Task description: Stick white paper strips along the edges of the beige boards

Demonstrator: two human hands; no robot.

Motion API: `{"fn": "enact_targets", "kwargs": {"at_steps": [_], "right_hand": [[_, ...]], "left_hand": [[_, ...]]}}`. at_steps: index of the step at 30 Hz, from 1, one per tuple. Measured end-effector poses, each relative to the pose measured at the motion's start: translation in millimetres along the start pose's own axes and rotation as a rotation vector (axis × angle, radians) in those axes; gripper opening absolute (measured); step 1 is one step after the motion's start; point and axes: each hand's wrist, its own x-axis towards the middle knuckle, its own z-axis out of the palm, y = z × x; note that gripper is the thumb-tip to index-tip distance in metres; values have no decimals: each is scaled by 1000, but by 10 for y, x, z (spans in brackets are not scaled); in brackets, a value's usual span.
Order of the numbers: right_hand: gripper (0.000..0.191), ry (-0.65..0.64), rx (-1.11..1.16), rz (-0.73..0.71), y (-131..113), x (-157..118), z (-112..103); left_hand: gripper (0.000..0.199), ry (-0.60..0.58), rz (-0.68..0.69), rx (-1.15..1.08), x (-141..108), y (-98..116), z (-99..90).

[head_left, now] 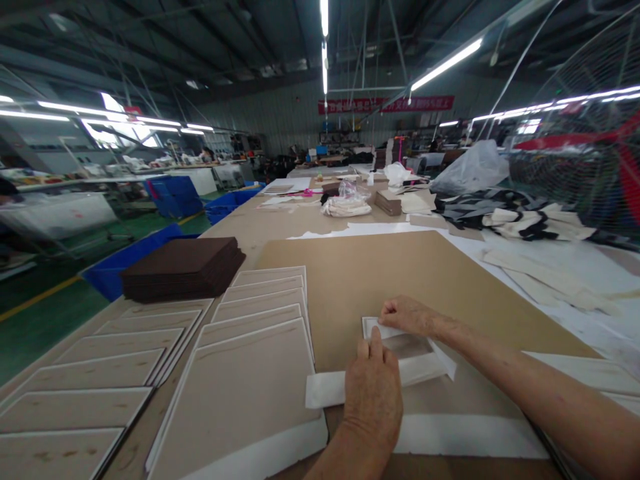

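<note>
A small panel with a white border [371,324] lies on the brown board in front of me, partly covered by my hands. My right hand [407,315] is closed in a pinch at the panel's far edge. My left hand [373,393] rests on the panel's near side, index finger stretched forward and pressing down, the other fingers slightly bent. Under and beside the left hand runs a white strip [325,390], which reaches out to the left and right of it. Nearer to me lies a larger beige piece with a white edge [465,435].
Overlapping beige panels [255,373] fan out at left, beside another row of panels [95,400]. A dark brown stack [183,267] stands behind them. A large tan board [350,267] covers the table's middle. Fabric scraps [540,220] and a fan [590,140] are at right.
</note>
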Motion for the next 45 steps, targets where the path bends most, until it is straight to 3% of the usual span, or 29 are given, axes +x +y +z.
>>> {"fn": "enact_targets", "kwargs": {"at_steps": [7, 28, 39, 43, 45], "right_hand": [[21, -2, -19, -7, 30, 10, 16], [21, -14, -52, -3, 10, 52, 6], [13, -38, -37, 4, -38, 94, 8], [15, -64, 66, 7, 30, 55, -115], [30, -126, 163, 3, 148, -26, -252]], "left_hand": [[23, -73, -9, -28, 27, -17, -29], [22, -127, -22, -78, 54, 0, -168], [26, -125, -15, -106, 62, -12, -146], [28, -123, -9, -100, 73, -27, -154], [27, -127, 3, -89, 77, -35, -151]]}}
